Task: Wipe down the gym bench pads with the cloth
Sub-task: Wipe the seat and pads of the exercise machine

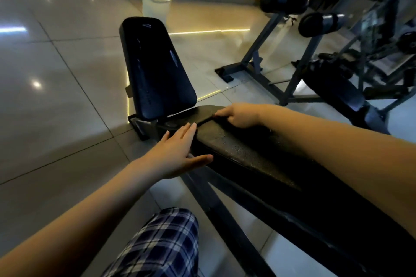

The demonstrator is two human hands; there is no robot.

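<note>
The cloth (202,114), dark and hard to tell from the vinyl, is seemingly spread on the far end of the wet seat pad (243,153), whose long axis is run from the body toward the raised back pad (157,67). It is gripped by the right hand (240,116), fingers curled; the left hand (177,155) is laid flat, fingers straight, against the pad's left edge.

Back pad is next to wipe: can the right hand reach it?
Probably yes. The right hand, pinching what looks like a dark cloth, sits at the seat pad's far end, just short of the back pad; nothing stands between.
</note>
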